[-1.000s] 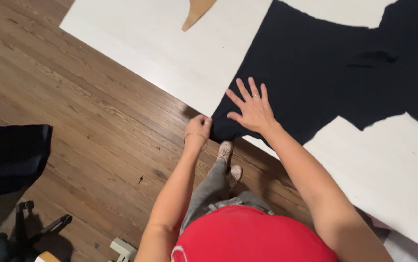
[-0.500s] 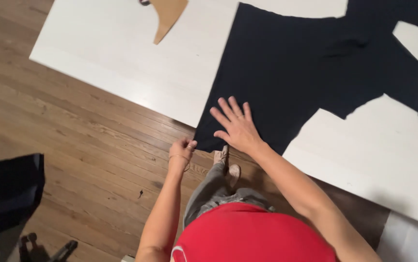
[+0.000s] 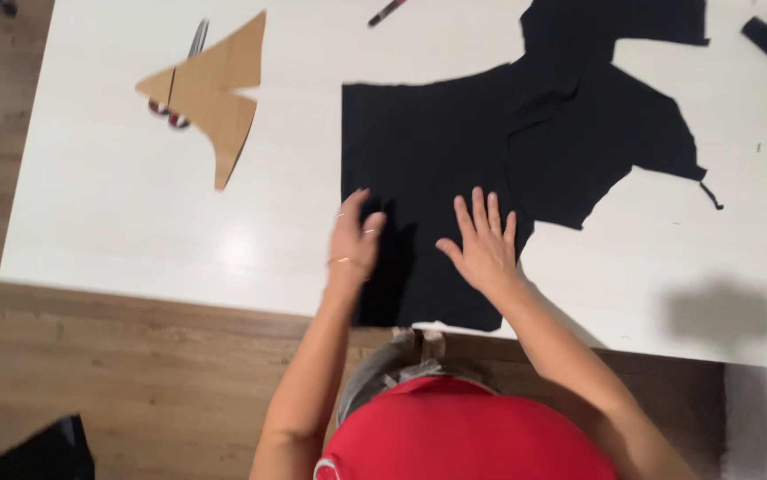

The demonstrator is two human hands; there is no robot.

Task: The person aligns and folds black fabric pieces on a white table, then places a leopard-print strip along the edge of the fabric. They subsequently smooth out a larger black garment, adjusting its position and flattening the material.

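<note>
On the near end of the flat black piece of cut fabric [image 3: 437,169], both hands rest with fingers spread and gripping nothing. The right hand [image 3: 483,242] lies palm down with its fingers fanned toward the cloth's middle; the left hand [image 3: 354,238], blurred in the head view, sits at the cloth's left edge, its fingers loosely extended, half on the fabric and half over the white rectangular tabletop [image 3: 134,231].

That fabric runs from the table's near edge, just in front of the person, out toward the far right, where a second ragged black layer overlaps it. Left of the cloth and well apart lies a tan cardboard pattern piece with pointed ends [image 3: 210,93], covering part of what seem to be scissors. Beyond the cloth's far edge lies a dark pen [image 3: 386,12].

The risks, as I judge them: uneven pressure from the two palms could drag the cloth and wrinkle it, disturb the overlapped layer, or pull the near hem off the table edge.
</note>
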